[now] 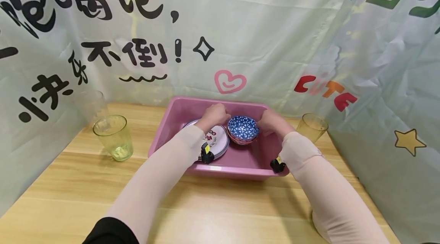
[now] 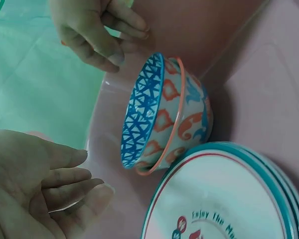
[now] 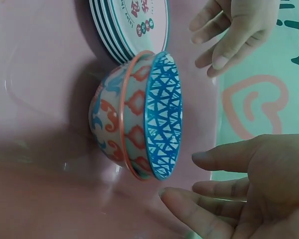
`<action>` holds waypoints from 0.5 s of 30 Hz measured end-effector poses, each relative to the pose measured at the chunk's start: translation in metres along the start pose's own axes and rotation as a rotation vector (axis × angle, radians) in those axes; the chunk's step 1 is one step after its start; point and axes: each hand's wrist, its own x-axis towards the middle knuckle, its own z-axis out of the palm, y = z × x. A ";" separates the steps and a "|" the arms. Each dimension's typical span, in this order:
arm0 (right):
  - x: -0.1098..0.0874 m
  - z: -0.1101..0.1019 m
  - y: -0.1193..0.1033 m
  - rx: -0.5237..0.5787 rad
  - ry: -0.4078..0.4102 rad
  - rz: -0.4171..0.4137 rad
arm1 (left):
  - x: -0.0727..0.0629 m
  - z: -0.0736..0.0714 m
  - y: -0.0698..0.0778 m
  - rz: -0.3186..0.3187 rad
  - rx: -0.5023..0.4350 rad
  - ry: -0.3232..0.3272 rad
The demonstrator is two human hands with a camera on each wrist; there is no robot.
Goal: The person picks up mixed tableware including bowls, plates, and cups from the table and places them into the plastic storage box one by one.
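Note:
Two nested bowls [image 1: 243, 128] sit in a pink plastic tub [image 1: 220, 169]. The top bowl [image 2: 143, 112] has a blue-and-white triangle pattern inside; the lower bowl [image 3: 109, 112] has an orange rim and orange and blue motifs. Beside them lies a stack of white plates [image 1: 217, 143] with dark rims and printed lettering. My left hand [image 1: 214, 116] hovers on the bowls' left, above the plates, its fingers loosely bent and apart from the bowls in the wrist views. On the other side my right hand [image 3: 239, 194] hangs near the bowl rim with nothing between its fingers.
A greenish glass [image 1: 115, 139] stands left of the tub, with a clear glass [image 1: 91, 104] behind it. To the right is a yellowish glass [image 1: 311, 127], partly behind my right arm. Printed cloth [image 1: 261, 37] walls the wooden table [image 1: 206, 213] at the back and sides.

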 end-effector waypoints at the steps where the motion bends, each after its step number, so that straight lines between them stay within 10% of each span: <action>1: -0.002 -0.001 0.000 -0.011 0.004 -0.009 | -0.001 -0.002 -0.002 0.004 0.001 -0.006; 15: -0.025 -0.016 0.007 -0.048 0.085 -0.065 | -0.021 -0.038 -0.021 0.038 -0.035 0.002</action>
